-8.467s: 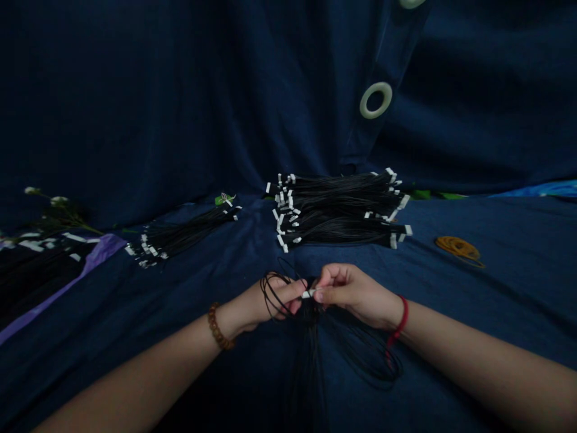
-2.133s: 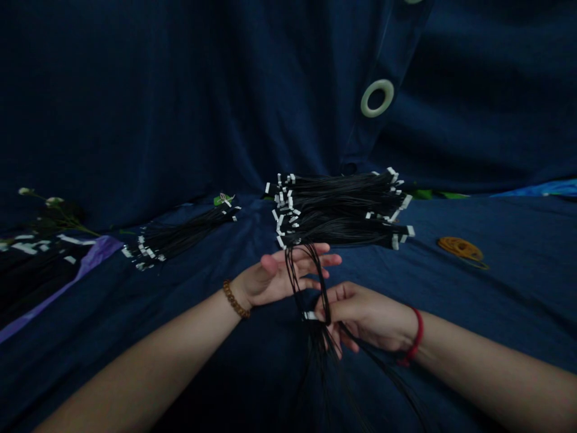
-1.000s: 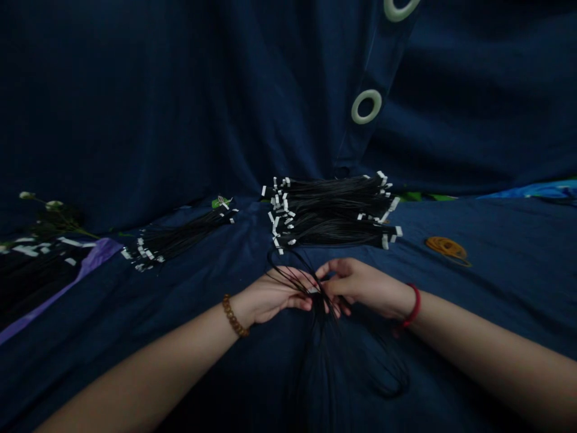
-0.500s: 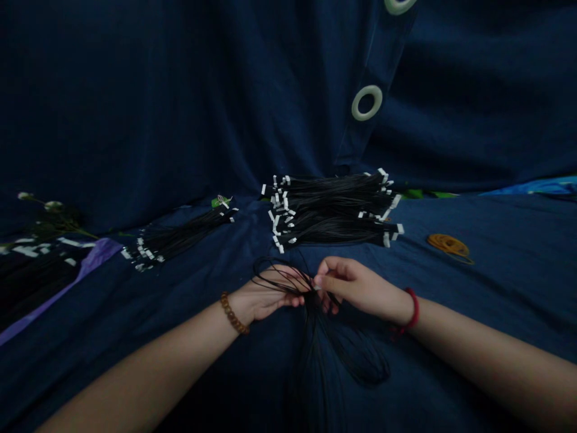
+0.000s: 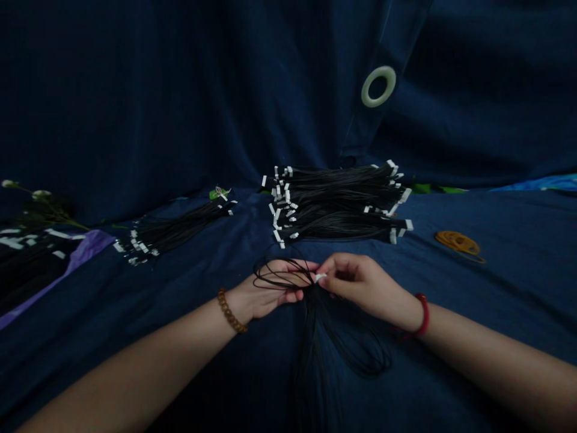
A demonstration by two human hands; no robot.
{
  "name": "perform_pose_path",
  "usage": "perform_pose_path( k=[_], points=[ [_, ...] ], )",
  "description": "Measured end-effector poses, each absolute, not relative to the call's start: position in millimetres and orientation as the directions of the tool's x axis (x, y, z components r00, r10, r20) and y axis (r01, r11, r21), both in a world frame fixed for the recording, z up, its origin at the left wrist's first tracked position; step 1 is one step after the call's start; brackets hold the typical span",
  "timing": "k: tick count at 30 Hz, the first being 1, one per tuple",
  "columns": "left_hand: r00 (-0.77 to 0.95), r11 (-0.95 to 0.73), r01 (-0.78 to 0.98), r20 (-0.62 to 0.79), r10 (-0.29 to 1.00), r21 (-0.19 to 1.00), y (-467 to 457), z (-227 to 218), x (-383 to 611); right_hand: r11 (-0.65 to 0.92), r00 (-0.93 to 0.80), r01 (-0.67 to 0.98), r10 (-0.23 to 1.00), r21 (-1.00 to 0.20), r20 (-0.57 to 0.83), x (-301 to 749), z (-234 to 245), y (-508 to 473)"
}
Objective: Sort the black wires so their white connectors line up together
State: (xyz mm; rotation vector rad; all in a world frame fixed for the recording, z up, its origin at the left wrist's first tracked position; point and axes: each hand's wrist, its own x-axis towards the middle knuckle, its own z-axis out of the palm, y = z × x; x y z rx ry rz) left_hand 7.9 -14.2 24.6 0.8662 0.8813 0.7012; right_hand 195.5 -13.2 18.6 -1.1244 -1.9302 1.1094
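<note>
One blue cloth (image 5: 189,270) spreads across my remote view, a stack of cables (image 5: 338,204) resting at its far middle. Loose black wires (image 5: 311,325) loop over the left hand (image 5: 277,285) and hang between it and the right hand (image 5: 358,282); I cannot tell whether the left grips them. Well rightward sits a tan coil (image 5: 457,242). My right thumb and finger pinch a white tip (image 5: 320,278).
</note>
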Motion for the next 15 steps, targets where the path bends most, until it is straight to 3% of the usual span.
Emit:
perform_pose_path(
  k=[4,5,7,9,12,14,15],
  points=[
    [0.454,0.473,-0.212,-0.343,0.822,0.855,-12,28,7,0.348,-0.305,0.490,0.927,-0.799,0.217,210,61,-33],
    [0.452,0.471,-0.226,-0.336,0.826,0.853,-11,27,7,0.396,-0.359,0.549,0.907,-0.736,0.220,214,71,-43],
    [0.444,0.463,-0.255,-0.323,0.836,0.849,-9,25,7,0.423,-0.516,0.583,0.852,-0.693,0.086,218,83,-65],
    [0.435,0.453,-0.280,-0.308,0.846,0.847,-6,21,8,0.365,-0.542,0.625,0.839,-0.690,-0.047,213,79,-82],
    [0.416,0.436,-0.310,-0.291,0.861,0.845,-5,17,10,0.103,-0.402,0.632,0.891,-0.768,-0.211,191,51,-87],
    [0.403,0.425,-0.328,-0.281,0.871,0.844,-5,15,11,-0.200,-0.374,0.294,0.876,-0.935,-0.305,171,34,-81],
    [0.397,0.419,-0.338,-0.275,0.875,0.843,-5,14,11,-0.260,-0.386,0.222,0.862,-0.940,-0.329,162,29,-78]
  ],
)
